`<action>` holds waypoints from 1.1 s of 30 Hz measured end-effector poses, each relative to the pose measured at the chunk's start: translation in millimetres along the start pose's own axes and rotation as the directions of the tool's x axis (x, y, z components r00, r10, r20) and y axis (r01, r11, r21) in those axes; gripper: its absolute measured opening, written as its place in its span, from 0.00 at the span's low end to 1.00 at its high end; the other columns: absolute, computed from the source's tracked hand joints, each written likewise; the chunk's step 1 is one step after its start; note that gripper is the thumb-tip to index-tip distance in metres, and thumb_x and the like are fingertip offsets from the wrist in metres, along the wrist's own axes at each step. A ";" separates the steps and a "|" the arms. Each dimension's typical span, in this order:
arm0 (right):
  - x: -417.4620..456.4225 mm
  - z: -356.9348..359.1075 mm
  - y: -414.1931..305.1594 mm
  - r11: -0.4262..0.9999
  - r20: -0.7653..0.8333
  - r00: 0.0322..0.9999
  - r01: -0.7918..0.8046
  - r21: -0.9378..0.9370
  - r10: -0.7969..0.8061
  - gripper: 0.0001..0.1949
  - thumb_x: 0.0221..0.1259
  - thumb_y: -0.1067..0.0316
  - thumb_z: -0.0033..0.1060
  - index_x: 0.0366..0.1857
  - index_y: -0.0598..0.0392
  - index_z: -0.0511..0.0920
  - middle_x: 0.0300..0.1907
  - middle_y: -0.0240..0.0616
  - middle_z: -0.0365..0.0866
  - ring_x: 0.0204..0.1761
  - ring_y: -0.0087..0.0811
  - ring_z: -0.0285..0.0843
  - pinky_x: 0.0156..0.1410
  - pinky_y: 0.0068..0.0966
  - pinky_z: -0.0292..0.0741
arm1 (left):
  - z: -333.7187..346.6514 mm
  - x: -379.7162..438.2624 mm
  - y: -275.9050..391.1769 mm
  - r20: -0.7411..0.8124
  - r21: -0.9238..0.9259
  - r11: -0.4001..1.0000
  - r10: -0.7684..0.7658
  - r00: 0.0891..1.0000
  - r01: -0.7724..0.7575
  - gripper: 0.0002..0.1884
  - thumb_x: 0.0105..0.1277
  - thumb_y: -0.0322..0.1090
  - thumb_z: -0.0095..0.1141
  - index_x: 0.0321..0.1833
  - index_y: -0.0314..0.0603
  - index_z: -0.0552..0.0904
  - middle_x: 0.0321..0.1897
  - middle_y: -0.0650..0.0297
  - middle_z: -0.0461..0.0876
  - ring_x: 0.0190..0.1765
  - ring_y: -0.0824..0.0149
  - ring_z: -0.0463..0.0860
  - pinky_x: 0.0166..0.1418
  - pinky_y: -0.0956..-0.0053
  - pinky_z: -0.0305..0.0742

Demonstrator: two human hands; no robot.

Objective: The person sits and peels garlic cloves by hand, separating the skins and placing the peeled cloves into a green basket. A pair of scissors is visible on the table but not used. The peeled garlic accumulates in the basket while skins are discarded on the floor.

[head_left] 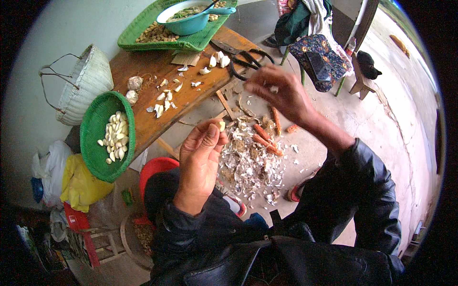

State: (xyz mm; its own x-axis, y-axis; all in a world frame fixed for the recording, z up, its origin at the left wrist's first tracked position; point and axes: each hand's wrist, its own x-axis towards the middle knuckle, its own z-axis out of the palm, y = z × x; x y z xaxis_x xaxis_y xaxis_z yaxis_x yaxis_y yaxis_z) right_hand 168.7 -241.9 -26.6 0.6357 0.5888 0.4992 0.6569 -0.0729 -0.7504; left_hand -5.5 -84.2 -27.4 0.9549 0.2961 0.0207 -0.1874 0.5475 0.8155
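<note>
Between its thumb and fingertips my left hand (202,157) holds a peeled garlic clove (222,126), off the table's edge. My right hand (279,91) is raised near the black scissor handles, blurred, its fingers bent; a small pale bit shows at the palm, and whether it is gripped I cannot tell. On the wooden table (143,125) lie loose unpeeled cloves (224,61), scraps of skin and garlic bulbs (135,83). A green woven basket (86,143) at the table's left end contains many peeled cloves (118,134).
Large scissors (236,53) jut over the table's edge. Behind stands a green tray (125,39) with a blue pan (189,26). Garlic skins (250,168) and corn cobs (263,132) litter the floor. A red basin (154,164) is below the table; a cushioned chair (307,46) stands upper right.
</note>
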 end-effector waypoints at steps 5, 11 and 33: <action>-50.2 12.4 -45.9 0.769 0.244 0.952 -0.293 0.568 0.183 0.12 0.63 0.62 0.68 0.44 0.59 0.82 0.42 0.32 0.83 0.46 0.20 0.79 0.48 0.20 0.77 | 10.1 -7.5 -0.1 -0.005 -0.007 1.000 -0.012 1.000 0.012 0.09 0.71 0.32 0.58 0.49 0.37 0.81 0.41 0.62 0.84 0.42 0.72 0.83 0.50 0.78 0.79; -69.7 2.9 -52.7 0.703 0.302 0.921 -0.385 0.598 0.247 0.12 0.64 0.64 0.65 0.48 0.56 0.83 0.47 0.33 0.82 0.47 0.22 0.80 0.49 0.21 0.78 | 31.2 -7.5 -10.2 -0.024 0.171 0.985 -0.029 0.999 0.033 0.07 0.70 0.30 0.58 0.48 0.36 0.80 0.40 0.62 0.84 0.40 0.71 0.85 0.46 0.76 0.81; -80.3 -3.5 -33.0 0.989 -0.096 0.985 0.145 0.014 -0.143 0.07 0.56 0.74 0.68 0.38 0.57 0.82 0.33 0.40 0.80 0.35 0.38 0.82 0.39 0.29 0.77 | 33.7 -11.4 -23.1 -0.079 0.326 0.938 -0.095 0.992 0.116 0.08 0.69 0.28 0.59 0.45 0.30 0.83 0.35 0.59 0.86 0.36 0.71 0.85 0.45 0.76 0.82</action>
State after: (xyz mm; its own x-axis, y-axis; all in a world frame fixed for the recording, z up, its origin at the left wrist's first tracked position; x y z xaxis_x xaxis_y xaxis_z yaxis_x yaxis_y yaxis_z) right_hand 97.4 -289.6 -40.4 0.5712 0.5134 0.6404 0.7363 0.0244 -0.6763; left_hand -4.3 -126.6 -27.0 0.9471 0.3038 -0.1031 0.0101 0.2929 0.9561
